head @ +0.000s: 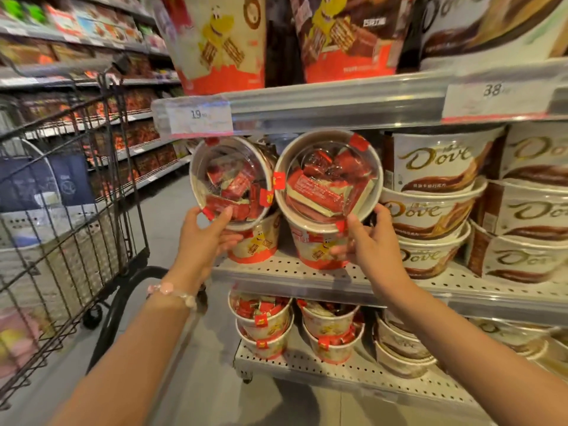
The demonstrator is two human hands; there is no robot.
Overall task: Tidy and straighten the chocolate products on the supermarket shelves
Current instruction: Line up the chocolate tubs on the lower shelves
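a supermarket aisle with a grey floor; straight ahead stands a white perforated metal shelf with a clear price strip on the shelf edge above it, tags reading 19 and 38. more stocked shelving runs away down the left side, blurred. a black wire shopping cart stands at the left, close beside the left arm, holding a dark blue bag.

on the top shelf stand tall red-and-cream wafer bags. on the middle shelf, stacked dove tubs fill the right side, just beside the right hand. on the lowest shelf sit more stacked red-and-cream tubs.

two round tubs of red-wrapped chocolates are tipped forward so their clear lids face the camera, each resting on an upright tub beneath. the left tub and the right tub sit side by side, rims nearly touching.

the left hand, a pink bead bracelet at the wrist, grips the left tub's lower rim, thumb curled over the lid edge. the right hand grips the right tub's lower rim, thumb on the lid, fingers wrapped round its outer side.
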